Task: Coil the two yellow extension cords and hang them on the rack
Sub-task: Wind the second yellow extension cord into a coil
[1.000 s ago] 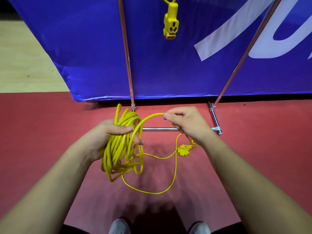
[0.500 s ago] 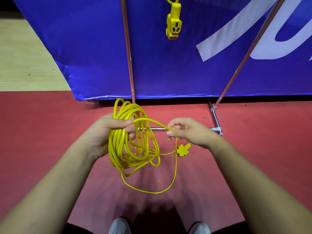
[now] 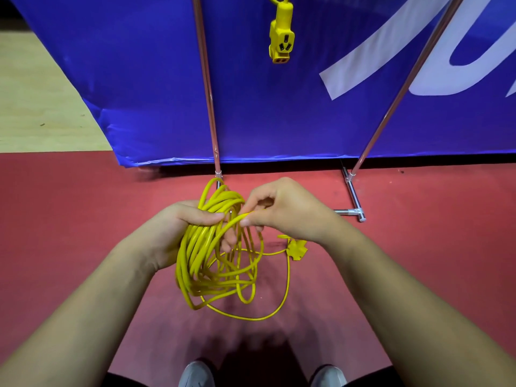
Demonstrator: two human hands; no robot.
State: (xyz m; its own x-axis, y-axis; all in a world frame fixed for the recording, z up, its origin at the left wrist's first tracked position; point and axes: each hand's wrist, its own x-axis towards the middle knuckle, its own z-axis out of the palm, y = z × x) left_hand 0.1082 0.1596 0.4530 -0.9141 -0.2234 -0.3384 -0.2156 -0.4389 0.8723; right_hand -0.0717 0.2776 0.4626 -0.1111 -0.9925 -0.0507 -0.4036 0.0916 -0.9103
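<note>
A yellow extension cord (image 3: pixel 201 261) hangs as a bundle of several loops from my left hand (image 3: pixel 178 227), which grips the top of the coil. My right hand (image 3: pixel 282 210) pinches a strand of the same cord right beside the coil's top. A loose length trails down over the red floor to the cord's yellow plug (image 3: pixel 297 248), which lies under my right wrist. The socket end of a second yellow cord (image 3: pixel 281 37) dangles from above, between the two poles of the metal rack (image 3: pixel 208 88); where it hangs from is out of view.
A blue banner (image 3: pixel 279 113) with white lettering stands behind the rack. The rack's chrome foot bar (image 3: pixel 353 196) lies on the red floor (image 3: pixel 83 219) at the right. Wooden flooring (image 3: pixel 36 107) shows at the far left. My grey shoes (image 3: pixel 196 375) are at the bottom edge.
My right hand has carried its pinched strand leftward, up to the top of the coil in my left hand. The free loop between the hands has closed up.
</note>
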